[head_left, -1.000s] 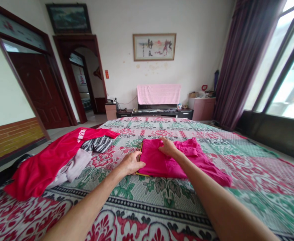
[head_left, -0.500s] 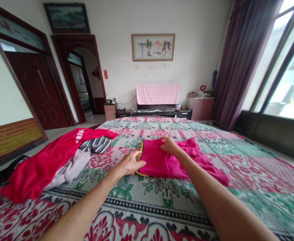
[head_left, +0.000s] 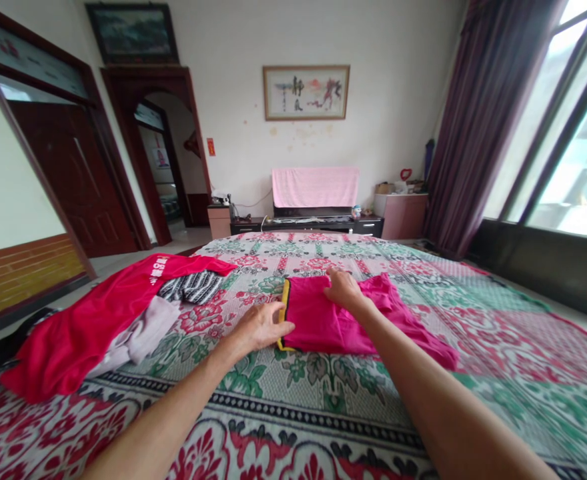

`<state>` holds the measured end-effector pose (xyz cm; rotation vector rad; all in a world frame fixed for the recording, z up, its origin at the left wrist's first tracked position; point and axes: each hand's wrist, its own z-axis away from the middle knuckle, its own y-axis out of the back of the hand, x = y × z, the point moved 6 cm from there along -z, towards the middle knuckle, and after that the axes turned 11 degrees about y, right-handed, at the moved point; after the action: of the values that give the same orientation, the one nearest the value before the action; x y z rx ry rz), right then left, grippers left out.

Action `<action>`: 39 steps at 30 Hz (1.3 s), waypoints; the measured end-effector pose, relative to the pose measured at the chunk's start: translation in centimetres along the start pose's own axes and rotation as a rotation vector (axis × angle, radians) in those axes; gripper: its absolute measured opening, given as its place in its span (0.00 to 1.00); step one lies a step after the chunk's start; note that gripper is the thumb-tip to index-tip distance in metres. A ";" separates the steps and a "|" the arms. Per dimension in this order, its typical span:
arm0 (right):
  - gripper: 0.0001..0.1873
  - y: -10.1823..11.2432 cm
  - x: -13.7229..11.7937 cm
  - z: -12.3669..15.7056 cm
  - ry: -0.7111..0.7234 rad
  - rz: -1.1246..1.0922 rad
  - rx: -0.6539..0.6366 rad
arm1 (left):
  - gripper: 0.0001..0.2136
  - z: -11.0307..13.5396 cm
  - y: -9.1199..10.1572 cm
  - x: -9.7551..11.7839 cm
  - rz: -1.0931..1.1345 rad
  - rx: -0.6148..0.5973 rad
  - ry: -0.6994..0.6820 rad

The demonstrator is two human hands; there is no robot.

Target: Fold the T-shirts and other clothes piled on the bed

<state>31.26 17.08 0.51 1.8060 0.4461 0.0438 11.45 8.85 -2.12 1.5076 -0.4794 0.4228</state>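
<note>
A bright pink garment [head_left: 313, 320] lies folded on the patterned bedspread in front of me, with a yellow and black band along its left edge. My left hand [head_left: 262, 325] is at that banded edge, thumb over the fabric and fingers curled at the border. On the upper middle of the garment rests my right hand [head_left: 344, 291], its thumb and index finger apart and no cloth visibly pinched. The right part of the garment is bunched and slants toward me, partly behind my right forearm.
The floral bedspread [head_left: 323, 400] covers the wide surface. At left lies a pile with a red garment [head_left: 83, 327], a black-and-white patterned cloth [head_left: 193, 287] and a pale grey cloth [head_left: 148, 331]. Beyond, a pink towel [head_left: 315, 188] drapes over a screen on a low cabinet.
Both hands have shifted slightly right. The garment's banded left edge has also moved a little right, and more of its yellow band shows. The pile at left is unchanged.
</note>
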 end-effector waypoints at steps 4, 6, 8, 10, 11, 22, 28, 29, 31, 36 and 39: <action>0.21 -0.2 -1.0 0.1 0.056 0.050 0.025 | 0.24 -0.2 0.7 0.1 -0.049 0.079 -0.025; 0.18 -0.9 -1.0 0.1 0.072 0.090 -0.022 | 0.24 -0.3 0.3 0.1 -0.053 0.059 -0.041; 0.16 -1.7 -0.8 0.0 0.091 0.145 -0.053 | 0.24 -0.1 -0.3 0.1 -0.091 0.023 -0.049; 0.16 -2.6 -0.5 0.1 0.108 0.168 -0.075 | 0.24 0.2 -0.8 0.4 -0.161 0.020 -0.053; 0.16 -3.0 -0.2 0.1 0.107 0.157 -0.083 | 0.24 0.4 -0.9 0.5 -0.198 0.031 -0.052; 0.22 -4.3 1.4 0.2 0.050 -0.053 -0.136 | 0.19 1.2 -0.3 0.5 -0.283 0.108 0.120; 0.20 -2.7 0.7 0.4 0.030 -0.025 -0.058 | 0.16 1.3 -0.9 1.1 -0.263 0.066 0.096; 0.20 -2.1 0.3 0.3 0.044 -0.011 0.005 | 0.15 1.3 -0.9 1.2 -0.253 0.066 0.100; 0.21 -1.2 -1.4 -0.1 0.121 -0.016 0.123 | 0.16 1.2 -0.6 1.1 -0.219 0.057 0.120; 0.17 -2.2 -6.3 -2.9 0.242 -0.078 0.026 | 0.22 1.5 -0.6 0.3 -0.055 -0.228 0.256; 0.22 -3.6 -7.5 -4.1 0.096 -0.070 -0.101 | 0.20 1.9 -0.7 0.4 0.020 -0.310 0.305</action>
<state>22.27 19.21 -0.17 1.6924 0.5658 0.1029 12.08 6.91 -2.50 1.1167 -0.3024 0.5564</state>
